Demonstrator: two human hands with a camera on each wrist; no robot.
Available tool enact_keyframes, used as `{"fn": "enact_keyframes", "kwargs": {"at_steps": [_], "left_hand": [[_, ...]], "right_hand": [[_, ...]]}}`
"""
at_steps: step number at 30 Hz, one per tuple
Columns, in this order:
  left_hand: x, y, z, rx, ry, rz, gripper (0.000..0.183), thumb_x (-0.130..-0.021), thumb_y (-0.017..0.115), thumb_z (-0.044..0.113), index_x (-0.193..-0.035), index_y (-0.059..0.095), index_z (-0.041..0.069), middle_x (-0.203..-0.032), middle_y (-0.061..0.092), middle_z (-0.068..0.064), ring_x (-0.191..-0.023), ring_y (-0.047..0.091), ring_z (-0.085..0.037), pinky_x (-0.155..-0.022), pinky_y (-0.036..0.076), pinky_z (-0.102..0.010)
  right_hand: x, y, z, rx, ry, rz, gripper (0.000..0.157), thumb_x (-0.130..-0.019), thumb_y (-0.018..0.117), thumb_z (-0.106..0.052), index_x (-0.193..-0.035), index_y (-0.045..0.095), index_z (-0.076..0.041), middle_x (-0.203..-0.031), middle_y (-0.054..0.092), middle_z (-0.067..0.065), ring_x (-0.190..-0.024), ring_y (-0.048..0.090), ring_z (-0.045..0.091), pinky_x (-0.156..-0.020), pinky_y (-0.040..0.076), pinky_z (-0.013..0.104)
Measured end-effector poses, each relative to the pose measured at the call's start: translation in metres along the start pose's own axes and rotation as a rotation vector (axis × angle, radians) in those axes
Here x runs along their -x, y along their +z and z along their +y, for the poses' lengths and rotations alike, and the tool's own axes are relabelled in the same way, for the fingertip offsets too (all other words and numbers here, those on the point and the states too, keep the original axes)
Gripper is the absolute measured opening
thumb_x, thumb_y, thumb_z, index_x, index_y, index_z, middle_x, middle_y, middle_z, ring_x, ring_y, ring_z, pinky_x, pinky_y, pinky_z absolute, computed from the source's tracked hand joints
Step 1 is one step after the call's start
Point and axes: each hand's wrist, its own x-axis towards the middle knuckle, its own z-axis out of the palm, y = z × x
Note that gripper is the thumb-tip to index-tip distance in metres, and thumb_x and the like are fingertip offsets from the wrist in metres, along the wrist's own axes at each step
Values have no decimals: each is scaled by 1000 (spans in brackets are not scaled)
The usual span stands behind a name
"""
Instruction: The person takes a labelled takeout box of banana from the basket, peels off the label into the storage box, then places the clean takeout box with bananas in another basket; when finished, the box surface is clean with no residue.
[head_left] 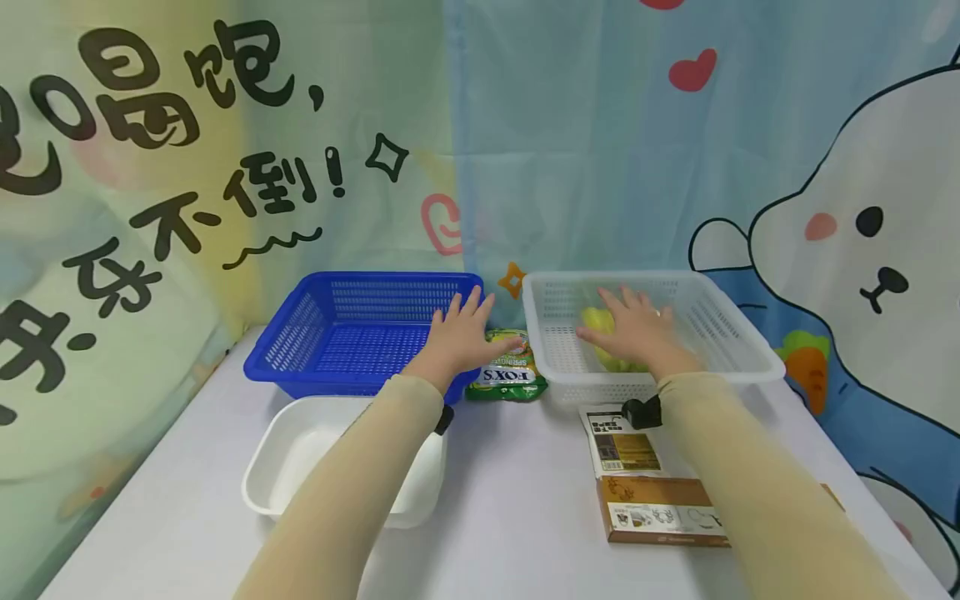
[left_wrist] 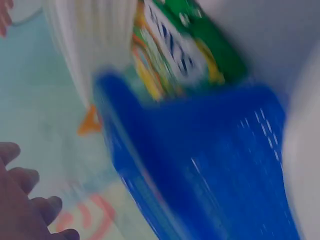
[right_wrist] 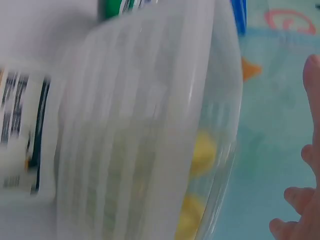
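My left hand [head_left: 463, 335] reaches out with fingers spread, over the right end of the blue basket [head_left: 296, 337] and overlapping the green FOX'S candy bag [head_left: 513, 382] in the head view. Nothing is in its grasp. Spread likewise, my right hand [head_left: 637, 329] hangs over the white basket [head_left: 555, 379] with no object between its fingers. Yellow-green items [head_left: 597, 319] lie in that basket, partly hidden by the hand; the right wrist view shows two yellow rounded pieces [right_wrist: 202, 152] behind the rim.
A white tub [head_left: 273, 467] stands in front of the blue basket, partly behind my left sleeve. At the front right, a brown and white box [head_left: 660, 521] and a white packet [head_left: 622, 446] lie beneath my right arm. A printed curtain [head_left: 570, 150] hangs behind the table.
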Motion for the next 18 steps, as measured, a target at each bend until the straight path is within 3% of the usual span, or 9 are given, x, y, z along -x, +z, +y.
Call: {"fn": "enact_keyframes", "kwargs": {"at_steps": [5, 9, 14, 18], "left_hand": [[2, 13, 24, 18, 36, -29, 85, -81, 40, 70, -147, 13, 24, -154, 5, -8, -141, 5, -31, -112, 12, -51], [1, 27, 38, 58, 34, -49, 83, -80, 42, 70, -146, 19, 26, -153, 11, -13, -139, 16, -32, -110, 22, -50], [3, 53, 54, 189, -17, -26, 86, -79, 46, 68, -146, 18, 23, -151, 18, -15, -133, 32, -32, -102, 36, -48], [5, 76, 64, 322, -56, 13, 88, -79, 49, 66, -147, 16, 22, -151, 18, -13, -129, 38, -33, -96, 42, -49]], "right_hand": [[9, -3, 35, -32, 26, -12, 93, -80, 42, -69, -146, 14, -11, -148, 7, 30, -131, 7, 54, -98, 6, 74], [17, -5, 59, -46, 32, -39, 96, -78, 44, -70, -146, 14, -10, -146, 6, 33, -130, 9, 55, -96, 8, 74], [26, -4, 87, -25, 64, -62, 100, -75, 44, -74, -146, 12, -11, -145, 8, 34, -129, 12, 54, -93, 11, 76], [32, 1, 104, -61, 98, -81, 101, -76, 46, -72, -146, 9, -11, -145, 8, 34, -130, 11, 53, -92, 4, 77]]}}
